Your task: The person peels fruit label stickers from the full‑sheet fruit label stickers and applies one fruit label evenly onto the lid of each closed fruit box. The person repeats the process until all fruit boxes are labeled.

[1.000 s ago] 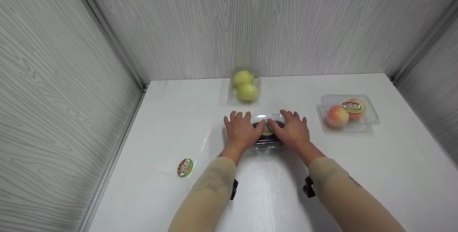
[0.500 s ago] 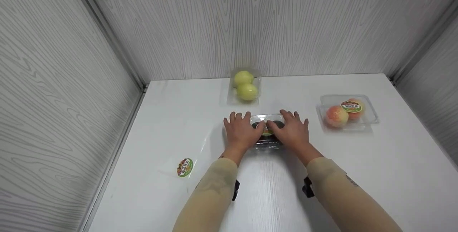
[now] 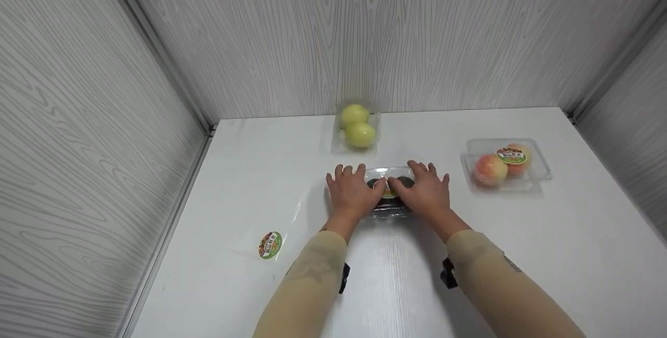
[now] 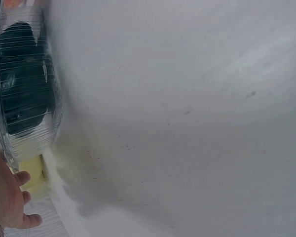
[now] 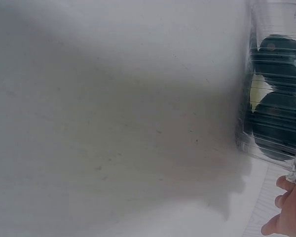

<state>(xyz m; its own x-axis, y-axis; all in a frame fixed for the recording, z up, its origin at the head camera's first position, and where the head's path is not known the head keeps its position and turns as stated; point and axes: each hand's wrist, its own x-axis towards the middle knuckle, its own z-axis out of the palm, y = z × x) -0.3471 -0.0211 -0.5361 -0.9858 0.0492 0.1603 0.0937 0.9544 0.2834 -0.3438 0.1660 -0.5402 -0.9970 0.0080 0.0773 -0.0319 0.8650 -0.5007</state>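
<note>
your left hand (image 3: 353,192) and right hand (image 3: 428,192) are spread, thumbs at the sticker (image 3: 387,193); i'd smooth outward, pressing evenly

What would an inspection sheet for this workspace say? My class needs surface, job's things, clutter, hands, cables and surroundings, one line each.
Surface: white table, faint dark specks in the wrist views.
Job's things: clear container holding two dark fruits; round label on top, partly covered by the thumbs.
Clutter: two yellow fruits in clear packaging at the back; two peach-like fruits in a labelled clear box at the right; loose label at the left.
Hands: left hand and right hand on either side of the container, fingers spread, thumbs over its label.
Cables: nothing seen.
Surroundings: pale wood-grain panels at the back and both sides.
</note>
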